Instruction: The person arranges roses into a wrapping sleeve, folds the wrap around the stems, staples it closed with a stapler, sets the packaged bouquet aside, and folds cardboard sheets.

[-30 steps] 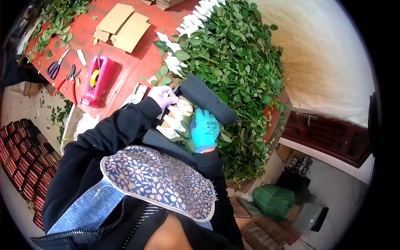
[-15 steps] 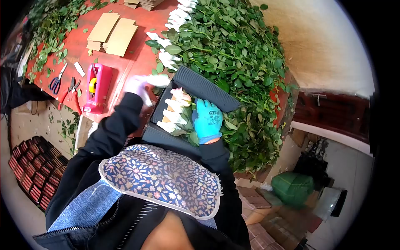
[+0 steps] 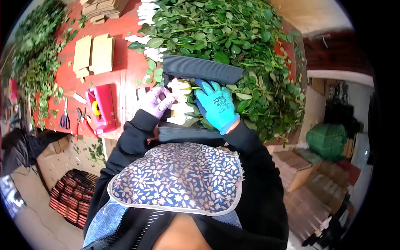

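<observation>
A pale pink-white rose [image 3: 180, 86] lies over a dark ribbed box [image 3: 189, 133], its head toward the left. My right hand [image 3: 218, 106], in a blue glove, is closed around its stem just behind the bloom. On the other side, my left hand [image 3: 156, 102], in a thin purple glove, has its fingertips bunched against the pale wrap at the rose head; the fingers partly cover what they pinch. Below, white mesh sleeves [image 3: 180, 119] cover other blooms inside the box. The ribbed flap [image 3: 202, 68] stands raised behind both hands.
A big heap of leafy stems [image 3: 216, 31] fills the back and right. To the left are a pink tape dispenser [image 3: 104, 110], scissors [image 3: 65, 118], red-handled pliers [image 3: 81, 118] and cardboard pieces [image 3: 95, 56] on the red table. White-sleeved heads [image 3: 146, 12] line the heap's edge.
My left hand has come in from the left, where it was blurred, to the rose head. My right hand has turned slightly and stays at the stem. The camera view has shifted.
</observation>
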Tool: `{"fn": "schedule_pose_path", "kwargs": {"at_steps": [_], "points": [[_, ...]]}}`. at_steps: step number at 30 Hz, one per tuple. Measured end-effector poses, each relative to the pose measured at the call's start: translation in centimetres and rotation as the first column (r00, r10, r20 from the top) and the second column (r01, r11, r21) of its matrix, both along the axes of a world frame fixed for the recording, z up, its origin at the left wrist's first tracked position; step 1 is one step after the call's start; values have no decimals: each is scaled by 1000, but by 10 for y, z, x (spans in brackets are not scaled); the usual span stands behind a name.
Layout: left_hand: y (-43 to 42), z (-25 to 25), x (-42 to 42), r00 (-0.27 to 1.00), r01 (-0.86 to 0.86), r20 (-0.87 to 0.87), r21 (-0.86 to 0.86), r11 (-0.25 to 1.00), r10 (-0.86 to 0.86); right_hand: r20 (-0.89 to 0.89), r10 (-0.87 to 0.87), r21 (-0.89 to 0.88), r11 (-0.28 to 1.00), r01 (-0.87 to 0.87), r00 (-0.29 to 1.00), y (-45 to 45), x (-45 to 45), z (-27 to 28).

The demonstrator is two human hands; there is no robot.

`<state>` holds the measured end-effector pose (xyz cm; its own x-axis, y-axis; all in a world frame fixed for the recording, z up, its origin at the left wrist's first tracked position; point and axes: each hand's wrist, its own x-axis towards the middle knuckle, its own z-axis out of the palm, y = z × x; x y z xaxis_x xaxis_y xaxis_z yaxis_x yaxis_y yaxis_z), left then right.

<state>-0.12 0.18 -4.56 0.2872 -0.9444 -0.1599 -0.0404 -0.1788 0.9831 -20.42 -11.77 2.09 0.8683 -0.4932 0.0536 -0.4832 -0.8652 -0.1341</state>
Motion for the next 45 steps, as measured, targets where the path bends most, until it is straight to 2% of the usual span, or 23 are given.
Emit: {"fn": "schedule_pose_path", "kwargs": {"at_steps": [2, 5, 6, 8, 10, 12, 14, 16, 17, 18, 20, 22, 26, 28, 29, 32, 34, 35, 39, 41, 42, 43, 45], "points": [[0, 2, -2, 995, 23, 97, 48, 999, -28, 33, -29, -12, 999, 29, 999, 0, 0, -3], [1, -9, 1, 977, -67, 192, -137, 988, 93, -37, -26, -20, 999, 26, 999, 0, 1, -5], [2, -11, 13, 942, 11, 332, -176, 984, 49, -13, -70, -17, 997, 70, 997, 0, 1, -6], [7, -16, 25, 994, -90, 50, -125, 988, 97, -42, -71, 39, 997, 73, 997, 1, 0, -7], [21, -38, 71, 888, -450, 184, 151, 880, 422, -110, -125, 42, 991, 130, 986, 1, 0, -8], [49, -41, 140, 811, -585, 109, 183, 790, 575, -80, -101, 64, 992, 106, 992, -3, -4, -13], [61, -4, 155, 883, -469, 38, 125, 875, 468, 53, -66, -4, 998, 67, 996, -9, -11, -15], [50, 20, 120, 981, -152, 116, -32, 988, 155, 208, -16, 257, 966, -38, 978, -16, -16, -3], [47, 14, 97, 997, -46, -60, -105, 993, 40, 249, -37, 420, 904, -74, 968, -18, -20, 16], [43, 22, 78, 999, 52, -2, -73, 996, -52, 282, -33, 507, 853, -120, 959, -19, -25, 23], [29, 35, 44, 943, 225, 237, 57, 973, -232, 177, 107, 327, 931, -161, 978, -13, -31, 22], [17, 42, 25, 856, 321, 346, 224, 920, -383, 109, 121, 312, 938, -150, 987, -2, -28, 19], [10, 20, 16, 779, 402, 480, 113, 909, -404, -24, 60, 170, 984, -55, 998, 6, -17, 11], [4, 24, 18, 573, 518, 782, -115, 847, -244, -86, 46, 114, 993, -36, 995, 8, -15, 5], [3, 26, 17, 571, 522, 782, -112, 845, -249, -92, 42, 124, 992, -31, 995, 9, -15, 6], [6, 32, 20, 624, 525, 726, -115, 843, -289, -117, 58, 122, 992, -44, 991, 10, -18, 7], [15, 34, 30, 855, 362, 390, 22, 932, -342, -105, 35, 116, 993, -22, 994, 12, -17, 0], [19, 24, 30, 888, 305, 385, -82, 949, -252, -94, 18, 112, 994, -7, 995, 13, -17, -2], [24, 8, 29, 937, 232, 285, -82, 969, -201, -57, 5, 154, 988, 4, 998, 11, -19, 0], [20, 17, 26, 927, 308, 206, 55, 950, -312, -38, 24, 159, 987, -18, 999, 10, -20, 0], [17, 12, 26, 833, 398, 408, 28, 917, -374, -39, 34, 163, 986, -27, 999, 10, -20, -2], [14, 13, 23, 823, 400, 405, 83, 913, -398, -36, 30, 154, 988, -24, 999, 9, -19, -4], [14, 21, 21, 861, 392, 266, 195, 899, -433, -3, 5, 162, 987, -5, 1000, 11, -19, -6]]}}
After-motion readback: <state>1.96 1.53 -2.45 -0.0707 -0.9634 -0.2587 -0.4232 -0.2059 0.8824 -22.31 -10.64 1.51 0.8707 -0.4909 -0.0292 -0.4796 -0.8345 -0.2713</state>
